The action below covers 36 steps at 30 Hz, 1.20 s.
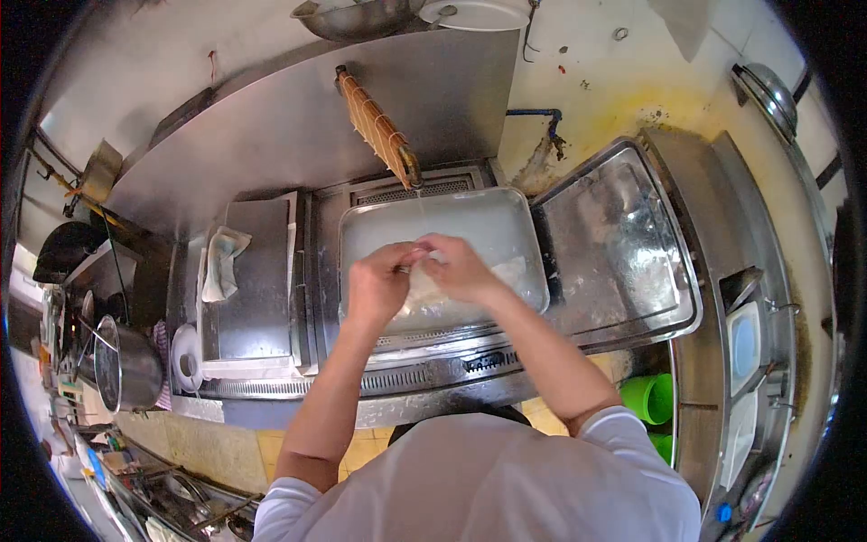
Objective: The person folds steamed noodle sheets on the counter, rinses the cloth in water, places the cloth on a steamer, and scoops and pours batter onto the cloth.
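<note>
Both hands meet over a rectangular metal tray (531, 271) of cloudy water. My left hand (379, 278) has its fingers pinched together near the tray's middle. Against its fingertips, my right hand (459, 269) is also closed. Something small and pinkish seems to be between the fingertips, too small to make out. A thin stream of water falls from a wrapped spout (379, 128) just behind the hands. Pale, soft-looking pieces (423, 294) lie in the water below, partly hidden by my hands.
A wet metal tray (605, 253) lies to the right. On the left, a white cloth (223, 264) rests on a steel cover (257, 312), with a steel pot (135, 366) farther left. A green container (646, 397) stands low at the right. A metal bowl (357, 20) is at the top.
</note>
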Tool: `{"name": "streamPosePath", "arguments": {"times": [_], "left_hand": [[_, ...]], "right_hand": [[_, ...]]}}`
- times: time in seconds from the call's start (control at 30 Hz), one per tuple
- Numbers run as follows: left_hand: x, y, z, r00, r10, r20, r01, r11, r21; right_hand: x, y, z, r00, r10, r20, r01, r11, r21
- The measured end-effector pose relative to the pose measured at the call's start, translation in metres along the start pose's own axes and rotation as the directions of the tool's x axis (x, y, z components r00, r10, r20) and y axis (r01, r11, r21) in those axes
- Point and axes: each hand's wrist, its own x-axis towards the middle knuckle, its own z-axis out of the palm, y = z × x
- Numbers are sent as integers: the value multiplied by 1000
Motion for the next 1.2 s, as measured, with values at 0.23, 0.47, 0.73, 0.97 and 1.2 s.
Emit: {"name": "streamPosePath", "arguments": {"times": [0.23, 0.47, 0.73, 0.97, 1.2], "left_hand": [[7, -29, -101, 938, -201, -281, 203, 979, -24], [-8, 1, -8, 1000, -5, -5, 5, 1000, 13], [5, -67, -103, 903, -156, -401, 141, 988, -67], [51, -65, 47, 997, -49, 55, 49, 999, 11], [48, -45, 71, 834, -372, 408, 436, 897, -74]], "right_hand": [[-43, 136, -68, 925, 361, -118, -345, 669, -658], [0, -12, 10, 999, 54, 6, -55, 996, 76], [-53, 133, -59, 848, 524, -76, -445, 629, -637], [43, 56, -2, 983, 172, -65, -164, 980, 112], [63, 56, -39, 874, 246, -419, -324, 938, -126]]}}
